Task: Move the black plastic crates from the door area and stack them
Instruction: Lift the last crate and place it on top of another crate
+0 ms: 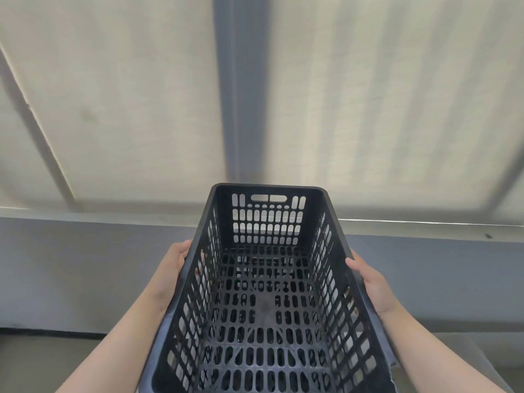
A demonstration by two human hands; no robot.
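Note:
A black plastic crate (266,304) with slotted walls and floor fills the lower middle of the head view, held up in the air, long side pointing away from me. It is empty. My left hand (173,269) grips its left rim, fingers wrapped over the outer wall. My right hand (371,285) grips the right rim the same way. Both forearms reach in from the bottom corners. No other crate is in view.
Ahead is a low grey wall (85,268) topped by a pale ledge (425,222). Above it hang whitish translucent panels split by a grey vertical post (243,89). A strip of grey floor (42,361) shows at the lower left.

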